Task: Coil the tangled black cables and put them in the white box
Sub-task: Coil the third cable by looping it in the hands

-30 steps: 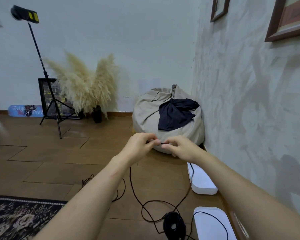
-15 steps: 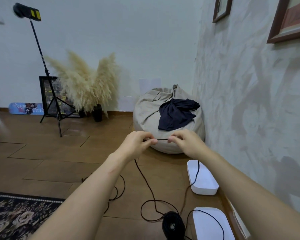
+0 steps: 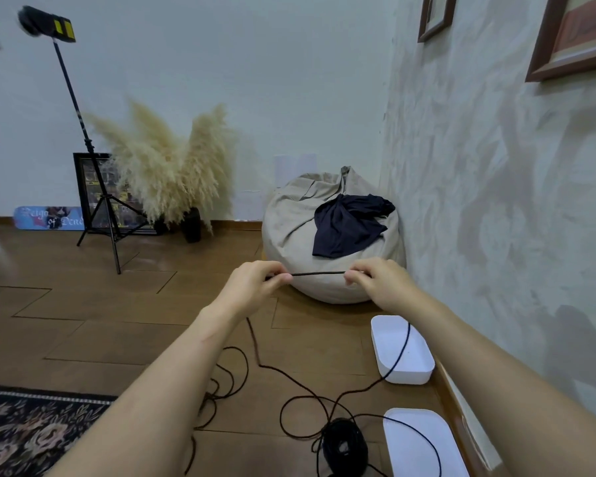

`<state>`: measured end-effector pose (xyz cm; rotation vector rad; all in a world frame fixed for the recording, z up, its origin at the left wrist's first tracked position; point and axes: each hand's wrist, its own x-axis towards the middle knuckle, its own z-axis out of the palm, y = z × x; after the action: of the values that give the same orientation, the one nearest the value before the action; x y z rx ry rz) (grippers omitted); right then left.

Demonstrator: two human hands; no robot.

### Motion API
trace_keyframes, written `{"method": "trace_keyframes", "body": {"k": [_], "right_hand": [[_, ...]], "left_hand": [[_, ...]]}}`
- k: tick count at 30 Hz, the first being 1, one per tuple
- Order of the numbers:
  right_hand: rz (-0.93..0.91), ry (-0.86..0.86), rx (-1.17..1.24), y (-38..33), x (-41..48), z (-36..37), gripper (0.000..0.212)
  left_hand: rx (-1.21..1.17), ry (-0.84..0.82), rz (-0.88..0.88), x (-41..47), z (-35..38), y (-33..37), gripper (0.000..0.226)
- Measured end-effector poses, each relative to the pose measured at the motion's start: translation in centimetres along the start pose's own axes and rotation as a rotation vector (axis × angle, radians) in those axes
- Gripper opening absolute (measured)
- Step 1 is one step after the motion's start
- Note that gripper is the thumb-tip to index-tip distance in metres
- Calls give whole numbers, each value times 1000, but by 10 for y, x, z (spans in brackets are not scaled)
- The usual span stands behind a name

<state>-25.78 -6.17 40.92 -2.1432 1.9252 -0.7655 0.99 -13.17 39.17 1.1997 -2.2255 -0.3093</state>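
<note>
Wood floor (image 3: 124, 339) glossy; beanbag (image 3: 296, 235) cloth (matt).

Two hands (image 3: 252, 290) (image 3: 382, 287), two white boxes (image 3: 386, 342) (image 3: 413, 449), one coiled black cable (image 3: 344, 445), one beanbag (image 3: 289, 228).

Bare left grip (image 3: 252, 291) and bare right grip (image 3: 383, 288) on long bare forearms (image 3: 159, 390).

Light is even, fairly dim, with a cool cast. Broad soft shadows lie on the wall (image 3: 496, 208) right of the right hand (image 3: 384, 287), so light arrives from the left. The black cable (image 3: 319, 273) between it and the left hand (image 3: 252, 287) reads sharp. The lamp head (image 3: 45, 24) far up-left is smeared. The picture frames (image 3: 565, 36) above right lean: edge distortion.
</note>
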Motion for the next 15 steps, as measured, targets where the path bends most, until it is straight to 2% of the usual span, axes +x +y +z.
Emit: {"method": "trace_keyframes", "body": {"k": [5,7,9,13,15], "right_hand": [[-50,-150,229,-16,-7,7,17],[-115,-116,238,-24,-6,13,17],[-128,-63,195,-21,-4,13,21],[-19,74,120,-6,-4,1,24],[0,50,140,-2,-4,0,20]], "left_hand": [[-18,-16,112,-1,11,27,20],[-34,-21,164,-2,17,40,20],[-58,-34,140,-2,17,39,20],[-56,-26,31,-2,8,16,21],[-41,-10,25,-2,7,13,21]]}}
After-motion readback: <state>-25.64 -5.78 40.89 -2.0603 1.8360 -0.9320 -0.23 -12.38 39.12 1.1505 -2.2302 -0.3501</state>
